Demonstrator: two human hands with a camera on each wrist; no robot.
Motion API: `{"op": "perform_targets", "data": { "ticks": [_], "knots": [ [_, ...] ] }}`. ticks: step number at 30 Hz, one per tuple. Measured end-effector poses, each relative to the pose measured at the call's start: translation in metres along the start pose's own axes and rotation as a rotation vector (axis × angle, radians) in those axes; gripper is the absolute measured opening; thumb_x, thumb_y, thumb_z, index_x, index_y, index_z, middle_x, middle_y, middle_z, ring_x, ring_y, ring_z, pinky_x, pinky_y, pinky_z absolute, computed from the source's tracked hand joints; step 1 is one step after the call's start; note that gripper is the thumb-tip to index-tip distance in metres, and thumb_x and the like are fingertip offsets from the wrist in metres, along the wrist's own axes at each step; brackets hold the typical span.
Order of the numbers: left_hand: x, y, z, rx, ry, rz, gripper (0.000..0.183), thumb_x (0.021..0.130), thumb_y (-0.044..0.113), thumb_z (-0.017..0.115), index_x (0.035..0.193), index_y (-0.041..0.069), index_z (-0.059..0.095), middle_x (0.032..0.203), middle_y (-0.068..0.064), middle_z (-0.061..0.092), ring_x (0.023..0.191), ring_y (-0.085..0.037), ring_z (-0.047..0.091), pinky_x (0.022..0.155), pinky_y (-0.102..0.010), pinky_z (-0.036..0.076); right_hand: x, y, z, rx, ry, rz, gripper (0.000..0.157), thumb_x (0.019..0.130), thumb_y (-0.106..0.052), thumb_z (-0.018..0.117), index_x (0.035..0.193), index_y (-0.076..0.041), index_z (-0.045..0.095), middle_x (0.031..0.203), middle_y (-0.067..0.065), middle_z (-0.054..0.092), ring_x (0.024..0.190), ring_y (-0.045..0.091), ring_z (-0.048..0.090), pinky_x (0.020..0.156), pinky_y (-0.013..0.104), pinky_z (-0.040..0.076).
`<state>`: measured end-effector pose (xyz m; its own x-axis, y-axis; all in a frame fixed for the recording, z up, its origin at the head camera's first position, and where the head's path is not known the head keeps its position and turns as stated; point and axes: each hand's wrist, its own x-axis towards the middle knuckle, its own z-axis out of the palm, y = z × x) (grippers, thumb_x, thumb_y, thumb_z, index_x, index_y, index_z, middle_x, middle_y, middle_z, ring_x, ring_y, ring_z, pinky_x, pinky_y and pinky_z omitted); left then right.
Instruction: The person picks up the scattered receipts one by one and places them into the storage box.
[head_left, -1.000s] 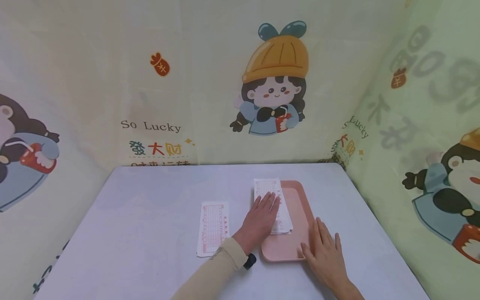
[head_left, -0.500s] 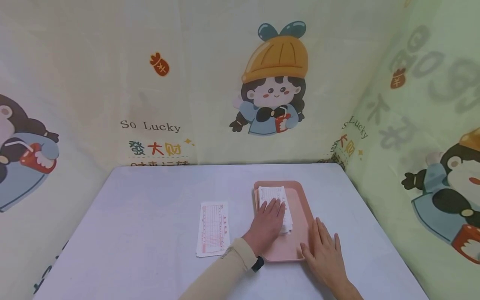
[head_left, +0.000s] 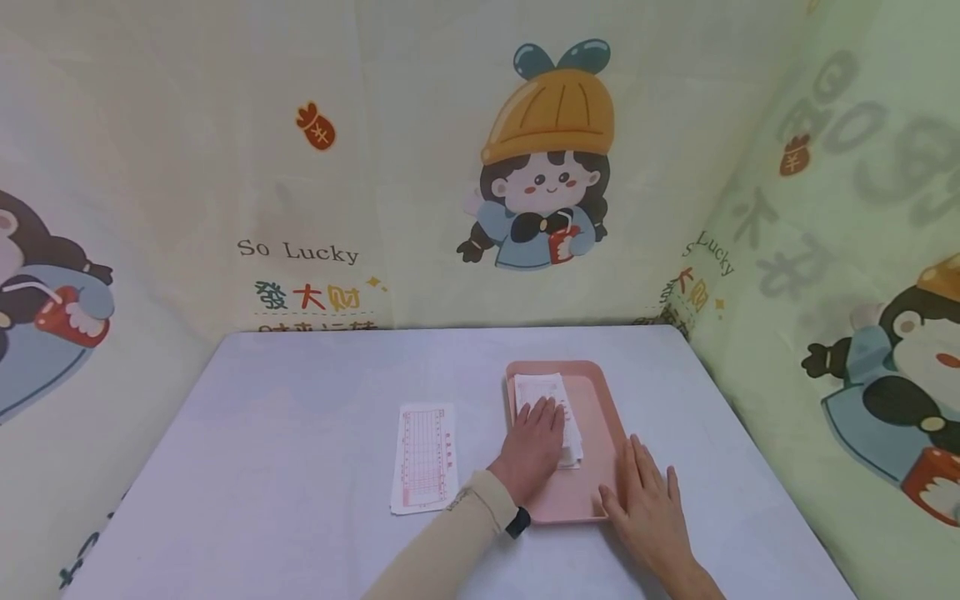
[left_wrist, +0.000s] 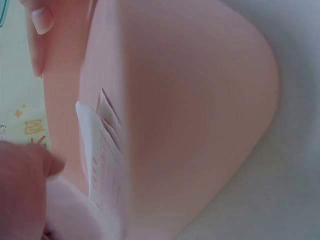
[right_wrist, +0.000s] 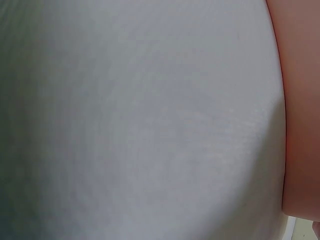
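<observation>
A pink tray lies on the table, right of centre in the head view. Inside it, along the left side, is a stack of printed paper slips with red lines, its sheets slightly uneven. My left hand lies flat over the stack, fingers extended and covering its lower part. In the left wrist view, the slips stick up a little at their edges within the tray. My right hand rests at the tray's right rim with straight fingers and the thumb near the front corner.
A second stack of red-lined slips lies on the white table, left of the tray and close to my left sleeve. A cartoon-printed cloth hangs behind the table and along both sides.
My left hand has slid the slips right and toward me; they overhung the tray's far left rim and now lie inside it. My right hand has stayed at the rim.
</observation>
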<state>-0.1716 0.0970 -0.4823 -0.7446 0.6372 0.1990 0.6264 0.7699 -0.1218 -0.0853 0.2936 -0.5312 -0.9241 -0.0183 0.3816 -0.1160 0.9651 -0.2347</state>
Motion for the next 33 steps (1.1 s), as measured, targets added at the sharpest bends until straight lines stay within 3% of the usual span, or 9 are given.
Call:
{"op": "perform_targets", "data": {
  "ticks": [6, 12, 24, 33],
  "knots": [
    [-0.003, -0.002, -0.004, -0.055, -0.067, -0.022, 0.078, 0.091, 0.056, 0.063, 0.146, 0.004, 0.045, 0.150, -0.012, 0.050, 0.142, -0.025, 0.045, 0.116, -0.039, 0.040, -0.001, 0.000, 0.000, 0.014, 0.009, -0.008, 0.079, 0.088, -0.039, 0.066, 0.148, 0.005, 0.037, 0.153, 0.023, 0.040, 0.137, 0.043, 0.040, 0.105, 0.072, 0.027],
    [-0.007, -0.006, -0.009, -0.126, -0.128, -0.033, 0.089, 0.089, 0.062, 0.062, 0.152, 0.004, 0.036, 0.157, -0.011, 0.040, 0.148, -0.025, 0.035, 0.121, -0.038, 0.033, -0.001, 0.000, 0.001, 0.019, 0.015, -0.007, 0.079, 0.088, -0.038, 0.066, 0.149, 0.004, 0.037, 0.153, 0.023, 0.039, 0.136, 0.042, 0.040, 0.105, 0.072, 0.026],
    [-0.029, -0.030, -0.022, -0.178, -0.054, -0.041, 0.085, 0.094, 0.057, 0.058, 0.152, 0.000, 0.034, 0.159, -0.015, 0.035, 0.151, -0.027, 0.029, 0.123, -0.038, 0.028, -0.001, -0.002, -0.001, 0.018, -0.030, 0.024, 0.080, 0.090, -0.038, 0.065, 0.150, 0.004, 0.033, 0.154, 0.023, 0.036, 0.137, 0.042, 0.037, 0.107, 0.072, 0.024],
    [-0.052, -0.054, -0.023, -0.241, 0.037, -0.075, 0.088, 0.092, 0.051, 0.064, 0.151, -0.005, 0.032, 0.159, -0.019, 0.035, 0.149, -0.031, 0.031, 0.122, -0.041, 0.030, 0.000, -0.003, 0.000, 0.031, -0.022, 0.015, 0.080, 0.090, -0.037, 0.065, 0.150, 0.004, 0.034, 0.153, 0.023, 0.036, 0.136, 0.043, 0.039, 0.106, 0.072, 0.024]
  ]
}}
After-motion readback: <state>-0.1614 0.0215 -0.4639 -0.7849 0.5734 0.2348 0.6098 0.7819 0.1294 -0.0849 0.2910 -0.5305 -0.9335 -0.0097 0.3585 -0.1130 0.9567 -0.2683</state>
